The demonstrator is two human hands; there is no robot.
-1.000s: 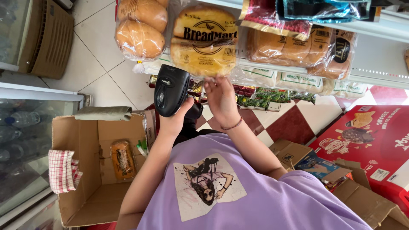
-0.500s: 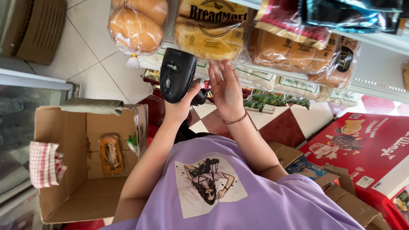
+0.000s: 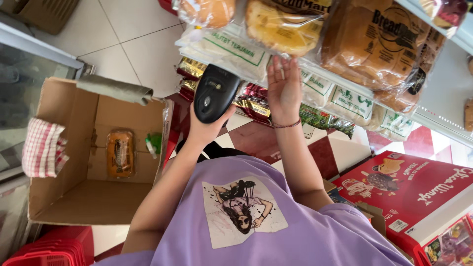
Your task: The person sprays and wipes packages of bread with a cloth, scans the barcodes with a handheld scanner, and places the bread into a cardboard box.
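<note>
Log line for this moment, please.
left hand: holds black handheld scanner | right hand: touches bagged bread on shelf | open cardboard box on floor

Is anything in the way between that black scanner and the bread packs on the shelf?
Nothing visible. The left hand aims the black scanner at the bread packs, with only open air ahead of it. The right hand touches the packs alongside, not in the scanner's path.

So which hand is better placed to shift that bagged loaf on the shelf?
Right. The right hand is open, its fingertips against the bagged loaf at the shelf edge; the left hand is full, gripping the black scanner.
</note>
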